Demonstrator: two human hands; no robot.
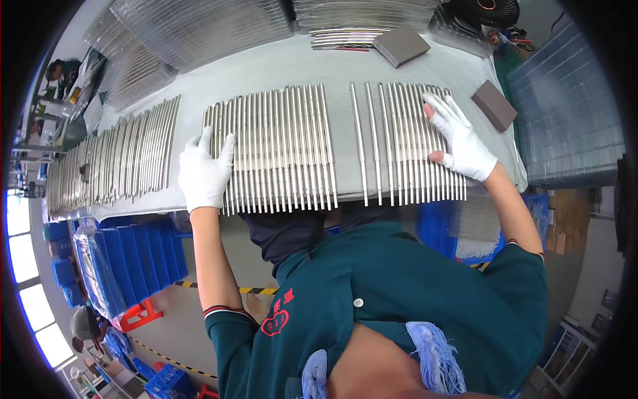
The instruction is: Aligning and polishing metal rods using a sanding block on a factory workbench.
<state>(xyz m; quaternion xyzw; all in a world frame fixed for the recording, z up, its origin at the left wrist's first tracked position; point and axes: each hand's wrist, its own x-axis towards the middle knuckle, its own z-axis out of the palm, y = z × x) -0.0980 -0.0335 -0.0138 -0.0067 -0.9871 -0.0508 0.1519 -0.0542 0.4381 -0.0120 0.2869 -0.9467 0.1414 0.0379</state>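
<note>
My left hand, in a white glove, lies at the left edge of a row of slim silver metal rods. Its fingers are stretched and apart, touching the outermost rods. Over the right side of a second row of rods rests my right hand, also gloved, with two bare fingertips showing. Its fingers are spread across the rods, and some rods are hidden beneath it. The rods lie side by side, pointing away from me, each with a thinner near end. At the second row's left, a few rods are spaced wider apart.
A third row of rods lies at the left. Two grey-brown blocks sit behind and right of the rods. Clear plastic trays are stacked along the back. Blue bins stand below the table's left side.
</note>
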